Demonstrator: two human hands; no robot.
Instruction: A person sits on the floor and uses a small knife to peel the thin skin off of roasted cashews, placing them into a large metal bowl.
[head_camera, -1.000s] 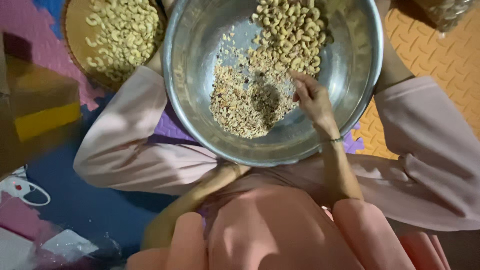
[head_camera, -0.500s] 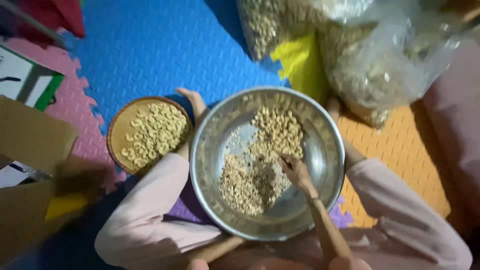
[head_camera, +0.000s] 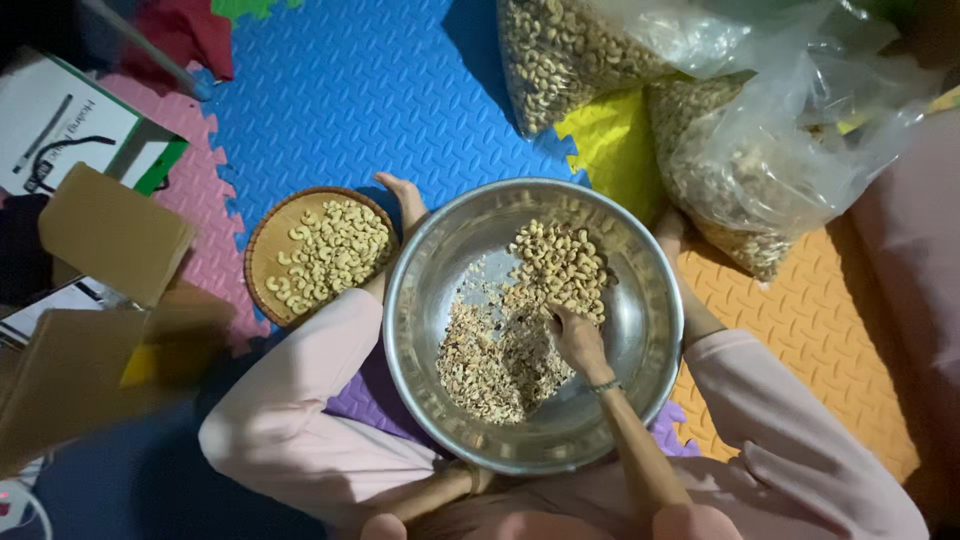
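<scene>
The steel bowl (head_camera: 533, 325) sits between the person's legs, which close off its left and right sides. Inside the bowl, whole cashews (head_camera: 560, 265) fill the far part and broken pieces (head_camera: 490, 355) the near-left part; bare metal is free along the left wall and the right wall. The right hand (head_camera: 575, 340) rests in the middle of the bowl. To the left, a woven tray of cashews (head_camera: 318, 255) lies just beside the rim. At far right, plastic bags of nuts (head_camera: 720, 130) block the approach. The blue foam mat (head_camera: 350, 100) at far left is open floor. Cardboard boxes (head_camera: 100, 300) obstruct the left edge.
</scene>
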